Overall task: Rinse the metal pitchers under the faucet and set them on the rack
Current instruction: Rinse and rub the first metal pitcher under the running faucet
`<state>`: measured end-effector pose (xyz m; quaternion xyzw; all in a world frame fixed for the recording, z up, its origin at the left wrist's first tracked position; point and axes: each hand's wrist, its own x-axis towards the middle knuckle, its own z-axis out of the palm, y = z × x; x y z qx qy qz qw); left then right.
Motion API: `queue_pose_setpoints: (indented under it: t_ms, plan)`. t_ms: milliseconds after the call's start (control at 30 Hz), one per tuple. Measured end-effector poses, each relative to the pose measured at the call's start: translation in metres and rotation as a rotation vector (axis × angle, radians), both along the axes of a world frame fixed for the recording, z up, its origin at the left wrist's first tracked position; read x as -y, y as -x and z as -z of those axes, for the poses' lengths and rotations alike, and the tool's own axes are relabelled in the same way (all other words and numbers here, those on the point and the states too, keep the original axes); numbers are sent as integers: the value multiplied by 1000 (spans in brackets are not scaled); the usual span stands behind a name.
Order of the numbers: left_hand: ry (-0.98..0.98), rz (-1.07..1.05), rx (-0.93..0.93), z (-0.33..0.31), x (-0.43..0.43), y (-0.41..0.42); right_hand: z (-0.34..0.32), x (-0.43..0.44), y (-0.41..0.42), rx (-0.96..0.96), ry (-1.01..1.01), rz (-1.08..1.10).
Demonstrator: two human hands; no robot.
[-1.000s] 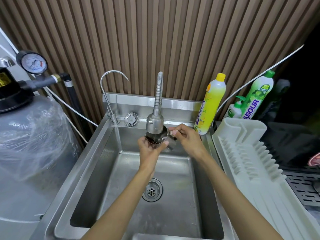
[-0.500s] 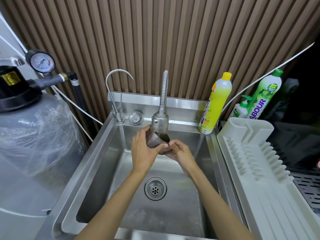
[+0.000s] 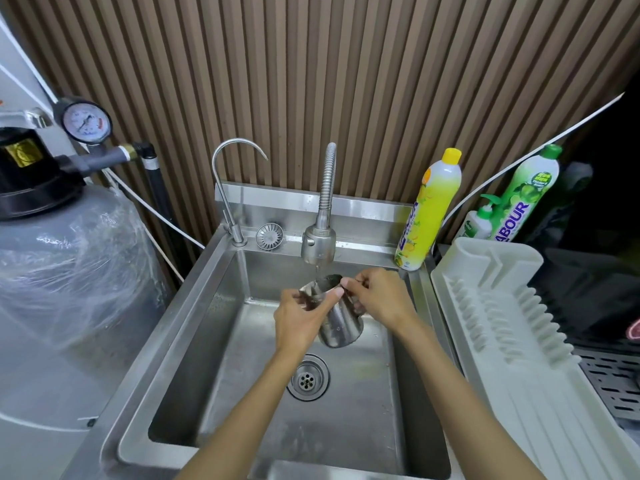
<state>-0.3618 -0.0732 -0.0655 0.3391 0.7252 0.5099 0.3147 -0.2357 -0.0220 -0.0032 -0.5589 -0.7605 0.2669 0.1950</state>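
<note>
At the centre of the frame, a shiny steel pitcher (image 3: 337, 318) tilts under the flexible metal faucet (image 3: 319, 244), above the stainless sink (image 3: 194, 327). The left hand (image 3: 301, 322) grasps its body; the right hand (image 3: 379, 296) pinches its rim.

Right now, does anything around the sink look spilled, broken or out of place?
Nothing stands out. The left hand and right hand hold the pitcher tilted under the faucet, over the sink.

A brown, vertically slatted wall (image 3: 363, 81) is seen behind a steel sink (image 3: 207, 323). A plastic-wrapped tank (image 3: 69, 289) with a gauge (image 3: 86, 121) is placed at the left.
</note>
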Motion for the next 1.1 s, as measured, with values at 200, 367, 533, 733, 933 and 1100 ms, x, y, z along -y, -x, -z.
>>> queue_pose_setpoints:
  t_ms: [200, 367, 533, 733, 933, 1100]
  plan:
    - [-105, 47, 182, 9, -8, -13, -9, 4, -4, 155, -179, -4]
    - [-195, 54, 209, 4, -23, -7, -8, 0, -7, 27, -111, -92]
    - [-266, -14, 64, -9, -25, 0, 9, -9, -1, -318, 69, -79]
    - [-358, -42, -274, -18, -17, 4, 37, -4, 13, -884, 525, -65]
    - [-206, -33, -575, -19, -13, 16, 52, 0, 20, -1114, 705, -22]
    - [-40, -40, -558, -16, -15, 19, 42, -2, 18, -801, 549, 78]
